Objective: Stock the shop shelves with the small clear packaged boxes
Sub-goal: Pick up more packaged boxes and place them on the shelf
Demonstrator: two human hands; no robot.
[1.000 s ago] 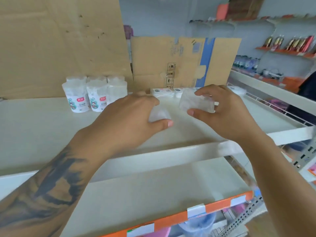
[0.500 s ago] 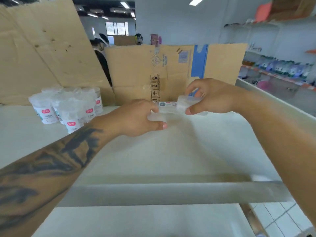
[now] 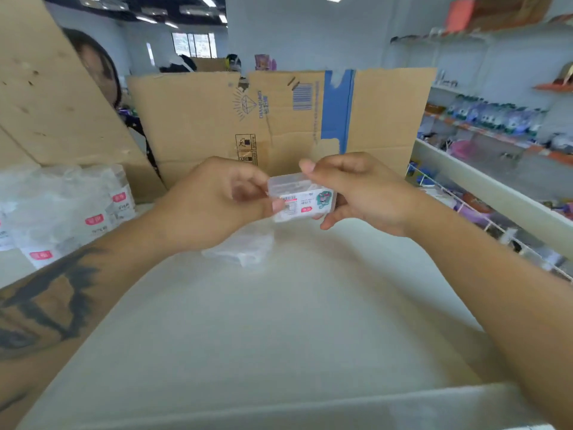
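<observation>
Now both hands hold one small clear box (image 3: pixel 302 198) in the air, above the far middle of the white shelf (image 3: pixel 279 321). The left hand (image 3: pixel 214 203) pinches its left end, with the thumb on the label side near the barcode and the other fingers curled behind. The right hand (image 3: pixel 359 193) grips the right end, thumb on the top edge and fingers curled under it. The label faces the camera, so I judge that the person is checking or turning the box before it goes down; this is the placing step, not yet finished. The next move, I think, calls for lowering the box to the shelf and setting it flat, label to the front, and then both hands must let go without pushing it away. Just below the left hand lies a second clear packet (image 3: pixel 240 251) on the shelf; it is blurred, and I cannot tell if it is one box or more. So I count one box in the hands and at least one on the shelf. At the far left stands a group of wrapped white tubs (image 3: pixel 62 209); about four red labels show, but the exact number is not clear. Behind, two cardboard sheets (image 3: pixel 279 119) stand at the far edge.
</observation>
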